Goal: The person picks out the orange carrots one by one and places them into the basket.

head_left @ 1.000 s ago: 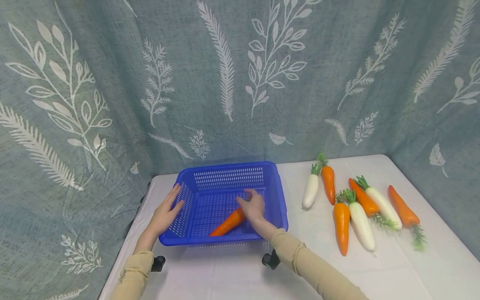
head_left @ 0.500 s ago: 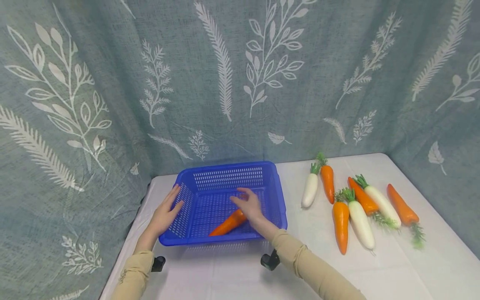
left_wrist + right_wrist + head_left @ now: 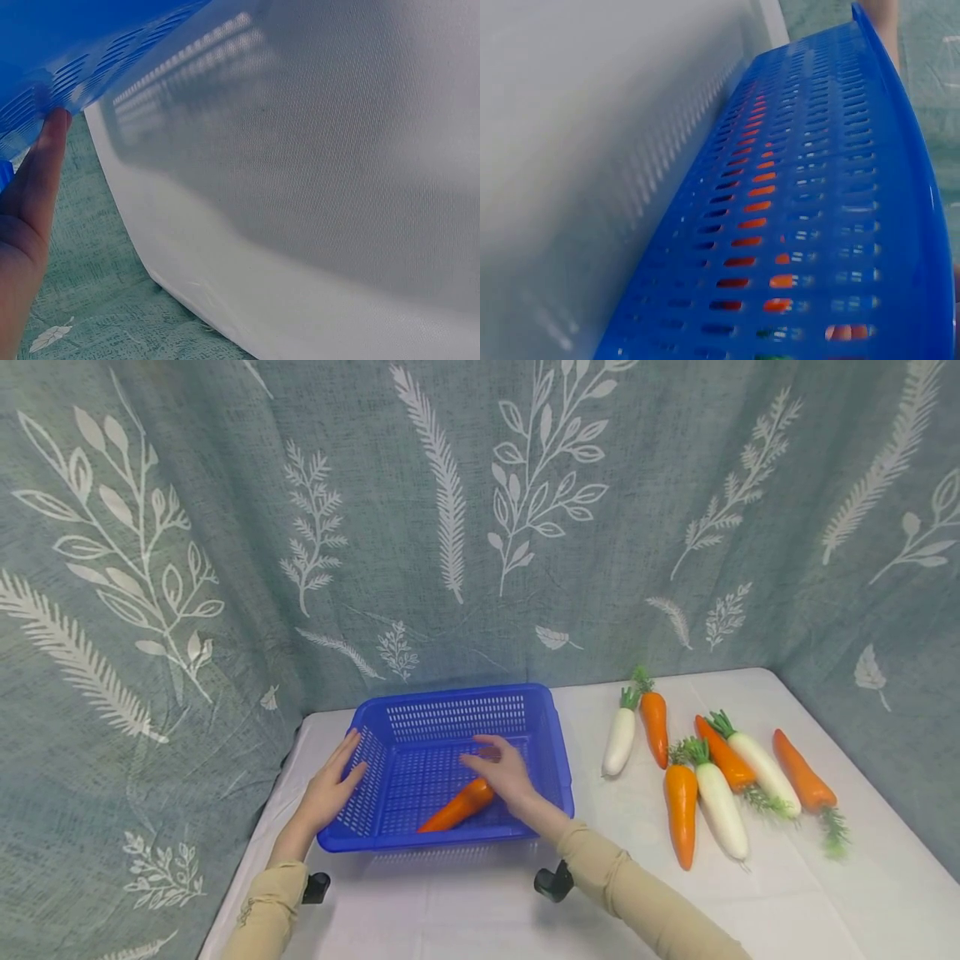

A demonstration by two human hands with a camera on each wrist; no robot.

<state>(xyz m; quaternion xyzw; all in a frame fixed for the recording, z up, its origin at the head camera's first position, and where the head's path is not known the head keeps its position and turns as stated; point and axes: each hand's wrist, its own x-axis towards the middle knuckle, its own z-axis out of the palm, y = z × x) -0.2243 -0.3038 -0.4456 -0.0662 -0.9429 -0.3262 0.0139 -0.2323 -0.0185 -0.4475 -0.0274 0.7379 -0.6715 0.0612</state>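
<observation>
My left hand [image 3: 327, 791] rests at the left rim of a blue perforated plastic basket [image 3: 457, 841], its fingers mostly straight. The left wrist view shows a finger [image 3: 46, 161] touching the basket's outer wall. Inside the basket, an orange carrot [image 3: 456, 807] lies slanted near the front. My right hand [image 3: 512, 775] is over the carrot's thick end, fingers loosely bent and apart, holding nothing visible. The right wrist view shows the carrot [image 3: 756, 206] through slots in the basket's front wall [image 3: 832, 150]; the right hand is mostly hidden there.
Right of the basket, several carrots [image 3: 681, 814] and white radishes [image 3: 722, 810] with green tops lie on the white-covered table [image 3: 592, 860]. Another radish [image 3: 620, 742] lies nearest the basket. A leaf-patterned curtain [image 3: 480, 635] hangs behind the table.
My right hand has moved slightly up and left off the carrot's thick end, its fingers more spread. The carrot, basket and left hand have stayed in place.
</observation>
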